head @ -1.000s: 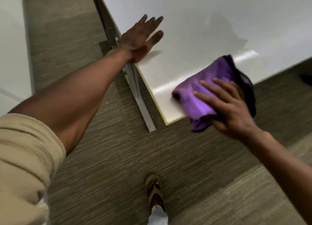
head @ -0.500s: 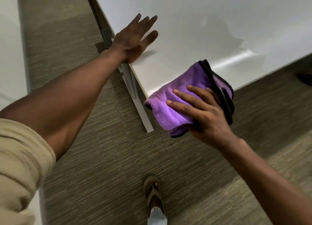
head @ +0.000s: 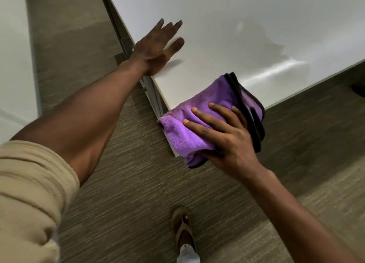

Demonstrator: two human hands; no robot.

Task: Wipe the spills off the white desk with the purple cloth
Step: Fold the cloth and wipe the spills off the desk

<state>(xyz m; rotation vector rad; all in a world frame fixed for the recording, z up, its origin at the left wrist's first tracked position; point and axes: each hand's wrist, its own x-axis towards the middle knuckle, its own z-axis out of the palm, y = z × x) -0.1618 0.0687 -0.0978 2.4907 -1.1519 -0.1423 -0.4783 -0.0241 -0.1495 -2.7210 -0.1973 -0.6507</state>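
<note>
right hand (head: 223,138) grips purple cloth (head: 199,122) at white desk (head: 217,35) near corner | remaining surface lies ahead | left hand (head: 158,47) flat, open

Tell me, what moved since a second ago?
The right hand slid the purple cloth toward the person, from flat on the white desk to the near corner, where it now hangs partly over the edge. The left hand stayed flat on the desk's left edge. Nothing was picked up or let go.
</note>
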